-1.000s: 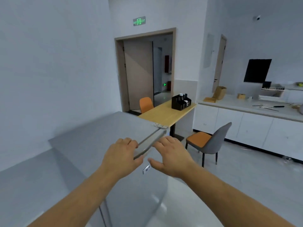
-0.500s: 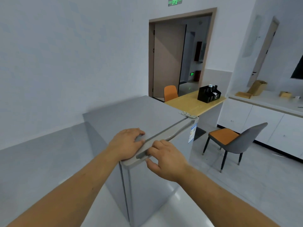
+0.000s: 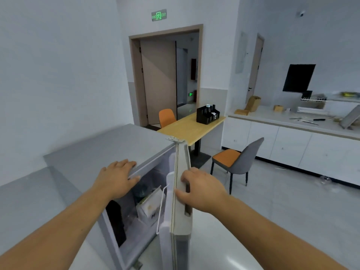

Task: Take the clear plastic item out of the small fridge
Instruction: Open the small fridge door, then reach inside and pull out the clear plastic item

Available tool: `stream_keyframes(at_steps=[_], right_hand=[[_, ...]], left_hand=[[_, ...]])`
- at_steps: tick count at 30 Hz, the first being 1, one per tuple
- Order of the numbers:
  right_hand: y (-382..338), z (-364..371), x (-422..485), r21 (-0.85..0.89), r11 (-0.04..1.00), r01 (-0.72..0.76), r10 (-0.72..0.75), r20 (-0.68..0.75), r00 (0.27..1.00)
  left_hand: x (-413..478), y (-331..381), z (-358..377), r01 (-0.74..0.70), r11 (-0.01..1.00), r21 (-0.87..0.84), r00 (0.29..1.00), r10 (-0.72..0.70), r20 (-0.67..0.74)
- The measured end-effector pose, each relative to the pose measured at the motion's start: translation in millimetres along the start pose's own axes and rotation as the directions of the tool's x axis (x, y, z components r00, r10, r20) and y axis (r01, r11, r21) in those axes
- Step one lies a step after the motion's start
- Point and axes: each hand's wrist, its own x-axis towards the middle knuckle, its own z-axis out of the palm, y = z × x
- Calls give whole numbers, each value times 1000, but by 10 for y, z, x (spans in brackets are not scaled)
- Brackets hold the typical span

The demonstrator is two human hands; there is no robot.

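Note:
The small grey fridge (image 3: pixel 101 149) stands low in front of me with its door (image 3: pixel 181 195) swung out toward me, edge-on. My right hand (image 3: pixel 200 190) grips the door's top edge near the handle recess. My left hand (image 3: pixel 116 178) lies flat on the front rim of the fridge top, fingers spread. Inside I see a clear rounded plastic item (image 3: pixel 141 190) at the back, a white packet (image 3: pixel 151 208) in front of it and a dark object (image 3: pixel 116 217) on the left. Most of the interior is hidden by the door and my arm.
A wooden table (image 3: pixel 187 129) with a black organiser (image 3: pixel 207 114) stands behind the fridge, with an orange chair (image 3: pixel 166 117) beyond it. A grey-and-orange chair (image 3: pixel 236 162) is to the right. White cabinets with a cluttered counter (image 3: pixel 292 121) line the right wall. An open doorway (image 3: pixel 167 78) is ahead.
The fridge door was shut half a second ago; my right hand has pulled it open toward me. My left hand stayed on the fridge top. The interior now shows.

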Motion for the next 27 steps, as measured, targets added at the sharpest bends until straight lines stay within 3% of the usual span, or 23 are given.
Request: stream_keyframes(at_steps=[8, 15, 21, 27], right_hand=[[628, -326, -394, -74, 990, -117, 115, -39, 993], [1147, -334, -447, -216, 954, -208, 210, -14, 978], [1643, -198, -437, -367, 893, -262, 227, -135, 964], [1759, -152, -328, -351, 872, -342, 272, -233, 934]], left_hand=[[15, 545, 7, 50, 996, 69, 998, -52, 25], [-43, 511, 20, 147, 986, 80, 989, -149, 21], [-24, 247, 45, 119, 987, 108, 992, -122, 21], [54, 172, 98, 112, 976, 185, 994, -112, -14]])
